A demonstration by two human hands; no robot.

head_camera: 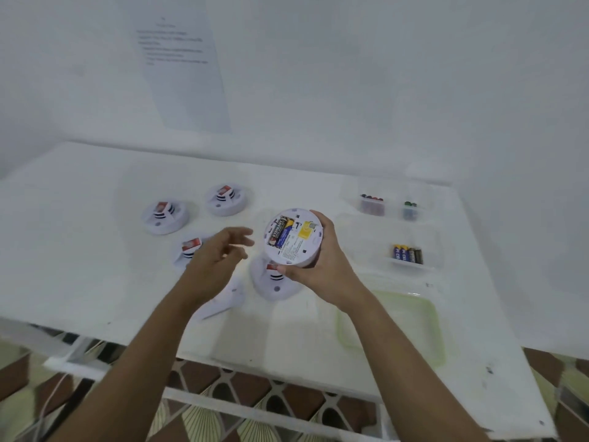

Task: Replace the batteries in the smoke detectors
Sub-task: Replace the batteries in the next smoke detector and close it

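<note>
My right hand (322, 263) grips a round white smoke detector (293, 238), held above the table with its back side up. Its battery bay shows a black and yellow battery (282, 234). My left hand (220, 253) hovers just left of it, fingers loosely spread and holding nothing. Several more white detectors lie on the white table (95, 266): two at the back left (164, 216) (226, 200), one partly hidden under my left hand (191, 248), one below the held detector (274, 282). A white cover piece (223, 303) lies by my left wrist.
Clear tubs at the right hold batteries: a near one (408, 254) with blue and black cells, two far ones (372, 204) (410, 209). A shallow green-rimmed tray (436, 330) sits at the front right. A printed sheet (181, 68) hangs on the wall.
</note>
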